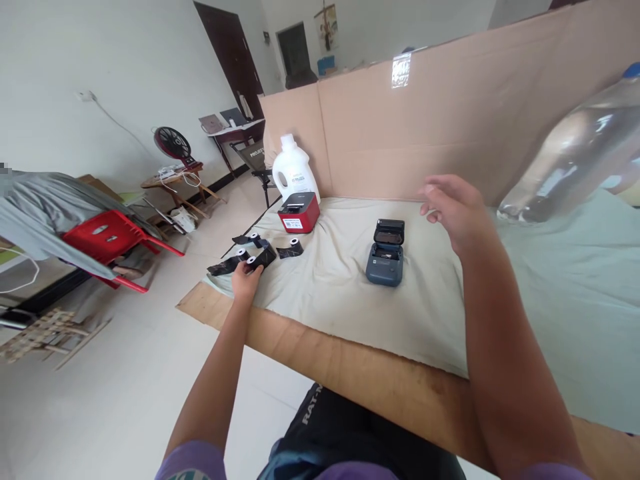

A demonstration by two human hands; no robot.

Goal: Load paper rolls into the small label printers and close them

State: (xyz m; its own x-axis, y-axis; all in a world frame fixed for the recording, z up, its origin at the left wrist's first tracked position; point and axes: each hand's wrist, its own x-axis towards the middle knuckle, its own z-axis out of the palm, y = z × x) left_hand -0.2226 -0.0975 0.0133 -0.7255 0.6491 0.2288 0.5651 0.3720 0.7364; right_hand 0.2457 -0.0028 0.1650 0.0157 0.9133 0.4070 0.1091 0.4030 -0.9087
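My left hand point(244, 283) is at the left front of the cloth, its fingers closed round a small black roll point(265, 255) with a white core. Other black rolls lie close by: one point(243, 255) with a loose tail to the left, one point(255, 239) just behind, and one point(296, 247) apart on the right. My right hand point(454, 207) is raised over the cloth, fingers loosely bent and apart, with nothing visible in them. To its left stands a small dark blue label printer point(385, 268), its lid point(389, 231) tipped up.
A red and black printer point(299, 213) stands behind the rolls, before a white jug point(295, 170). Cardboard point(380, 133) walls the back. A large clear bottle point(565, 157) leans at the right. Wood point(320, 337) edges the table's front. A person's grey sleeve point(45, 207) shows far left.
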